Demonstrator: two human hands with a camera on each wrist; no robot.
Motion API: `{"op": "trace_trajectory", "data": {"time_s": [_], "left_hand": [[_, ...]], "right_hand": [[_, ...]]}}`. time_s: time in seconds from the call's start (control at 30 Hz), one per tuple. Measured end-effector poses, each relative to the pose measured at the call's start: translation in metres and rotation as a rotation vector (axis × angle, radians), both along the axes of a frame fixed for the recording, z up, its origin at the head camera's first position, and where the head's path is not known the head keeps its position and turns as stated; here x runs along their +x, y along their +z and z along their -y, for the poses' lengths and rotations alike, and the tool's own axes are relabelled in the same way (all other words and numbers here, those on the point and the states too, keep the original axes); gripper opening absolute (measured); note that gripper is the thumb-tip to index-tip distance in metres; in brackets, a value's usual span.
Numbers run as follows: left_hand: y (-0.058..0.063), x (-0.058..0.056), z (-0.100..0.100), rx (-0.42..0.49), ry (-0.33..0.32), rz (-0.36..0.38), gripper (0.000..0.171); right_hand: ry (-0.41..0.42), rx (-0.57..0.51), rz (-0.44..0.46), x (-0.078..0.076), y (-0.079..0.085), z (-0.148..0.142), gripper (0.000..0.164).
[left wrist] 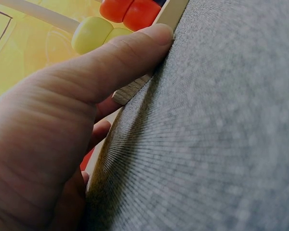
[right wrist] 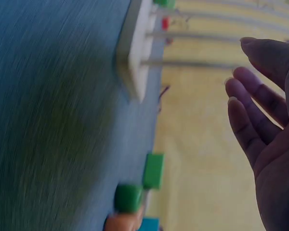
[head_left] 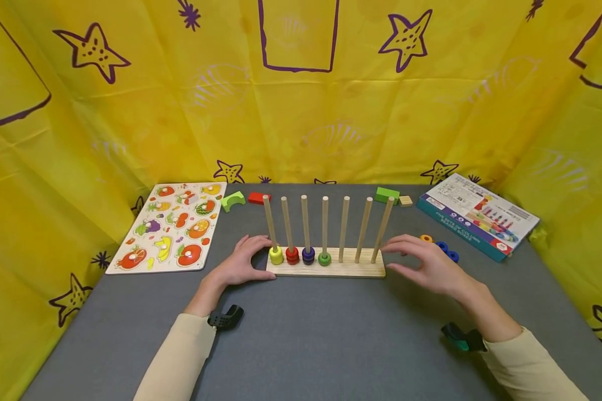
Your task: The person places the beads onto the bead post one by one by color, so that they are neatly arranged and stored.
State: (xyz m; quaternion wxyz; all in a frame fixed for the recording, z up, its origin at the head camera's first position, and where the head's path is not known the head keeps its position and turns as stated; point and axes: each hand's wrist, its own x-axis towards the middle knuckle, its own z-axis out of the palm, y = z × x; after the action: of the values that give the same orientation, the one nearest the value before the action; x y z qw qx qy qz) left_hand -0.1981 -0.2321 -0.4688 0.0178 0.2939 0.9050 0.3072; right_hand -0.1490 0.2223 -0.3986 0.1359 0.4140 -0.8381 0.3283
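A wooden peg stand (head_left: 353, 269) with several upright pegs sits mid-table. Yellow beads (head_left: 276, 256), red beads (head_left: 292, 256) and dark blue beads (head_left: 308, 256) are stacked low on the leftmost pegs, then a green bead (head_left: 324, 259); the other pegs are bare. My left hand (head_left: 242, 262) grips the stand's left end, its thumb (left wrist: 135, 50) along the front edge and the fingers partly hidden behind. By the right end hovers my right hand (head_left: 428, 264), holding nothing; its fingers (right wrist: 250, 125) are loosely bent, with the thumb apart from them.
At the left lies a fruit puzzle board (head_left: 168, 225). Behind the stand are a green arch block (head_left: 233, 200), a red block (head_left: 258, 197), a green block (head_left: 386, 194) and a small tan block (head_left: 405, 201). Blue beads (head_left: 452, 256) and an orange bead (head_left: 426, 238) lie near a box (head_left: 476, 214).
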Motion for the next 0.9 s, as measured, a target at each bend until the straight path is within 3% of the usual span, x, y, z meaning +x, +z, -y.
{"op": "trace_trajectory", "data": {"time_s": [0.3,0.53,0.9], "left_hand": [[-0.001,0.001,0.000,-0.019,0.016,0.021,0.075],[-0.001,0.000,0.000,-0.022,0.017,0.030,0.074],[0.003,0.001,-0.001,-0.023,0.023,0.047,0.074]], "right_hand": [[-0.143,0.058,0.032,-0.020,-0.013,-0.038,0.043],[-0.196,0.132,0.023,-0.033,-0.027,-0.057,0.039],[-0.266,0.287,0.205,-0.045,-0.032,-0.068,0.036]]}}
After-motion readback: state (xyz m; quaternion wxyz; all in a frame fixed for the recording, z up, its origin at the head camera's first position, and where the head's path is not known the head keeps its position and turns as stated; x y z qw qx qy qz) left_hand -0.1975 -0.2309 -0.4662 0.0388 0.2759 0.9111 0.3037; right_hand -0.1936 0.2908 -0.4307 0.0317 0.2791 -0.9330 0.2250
